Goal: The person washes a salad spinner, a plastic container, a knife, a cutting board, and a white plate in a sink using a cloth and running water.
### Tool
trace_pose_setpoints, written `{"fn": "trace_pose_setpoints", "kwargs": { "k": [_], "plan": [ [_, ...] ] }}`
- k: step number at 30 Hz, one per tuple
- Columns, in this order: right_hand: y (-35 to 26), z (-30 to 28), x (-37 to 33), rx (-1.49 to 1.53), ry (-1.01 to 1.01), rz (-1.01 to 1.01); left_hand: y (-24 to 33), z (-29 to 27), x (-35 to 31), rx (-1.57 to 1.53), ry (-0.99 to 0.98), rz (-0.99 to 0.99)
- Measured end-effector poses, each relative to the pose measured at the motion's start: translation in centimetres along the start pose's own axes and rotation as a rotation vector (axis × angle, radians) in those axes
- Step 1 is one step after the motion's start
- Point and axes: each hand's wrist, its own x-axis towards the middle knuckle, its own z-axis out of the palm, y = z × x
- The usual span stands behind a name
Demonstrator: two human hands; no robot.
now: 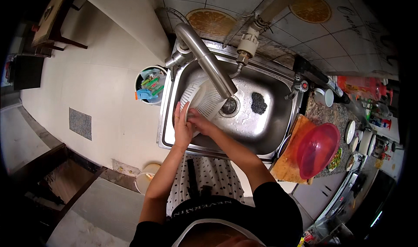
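A white slotted colander (202,100) is tilted on its side at the left of the steel sink (272,134). My left hand (182,127) grips its rim on the near left side. Against the same rim, close to the left hand, my right hand (201,122) has its fingers bent round the edge; the fingertips are partly hidden. Above the colander hangs the curved metal faucet (209,62), covering part of it. Whether water runs from the faucet, I cannot tell. Inside the sink lie a dark scouring pad (258,103) and a round drain (229,106).
Left of the sink stands a bin (150,100) with packaging in it. On the right counter, a red plastic basin (318,151) rests on a wooden cutting board (285,160). White cups (324,97) and several dishes stand farther right. A valved pipe (248,44) runs behind the sink.
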Motion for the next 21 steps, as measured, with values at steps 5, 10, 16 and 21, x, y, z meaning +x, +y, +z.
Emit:
{"fn": "trace_pose_setpoints", "kwargs": {
  "k": [5, 10, 16, 21],
  "plan": [
    [2.0, -3.5, -1.6, -0.443, -0.166, -0.196, 0.3, 0.1, -0.1, 0.059, -0.003, 0.006],
    [-3.6, -12.5, -1.1, -1.37, 0.426, -0.37, 0.6, -0.3, -0.1, 0.034, -0.013, -0.031],
    [-0.7, -7.7, 1.2, -0.754, 0.404, -0.302, -0.2, -0.2, 0.0, -0.023, -0.017, 0.001],
    [-0.3, -1.1, -2.2, -0.05, 0.068, -0.164, -0.8, -0.4, 0.3, -0.021, -0.012, -0.004]
  ]
}}
